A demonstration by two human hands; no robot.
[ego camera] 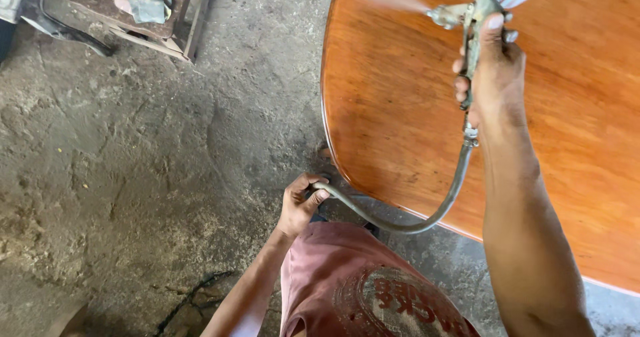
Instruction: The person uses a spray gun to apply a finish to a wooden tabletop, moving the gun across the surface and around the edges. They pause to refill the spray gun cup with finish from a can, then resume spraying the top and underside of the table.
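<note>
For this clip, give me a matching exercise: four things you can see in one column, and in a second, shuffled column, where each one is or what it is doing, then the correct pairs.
Things:
1. spray gun
2. hose
3. wooden tabletop
4. small bench

Places or states:
A. glossy orange-brown, rounded edge
B. stands on the grey floor, upper left, with rags on it
C. gripped in the right hand, blowing mist leftward
D. curves down from the gun to the left hand

Pairs: 1-C, 2-D, 3-A, 4-B
</note>
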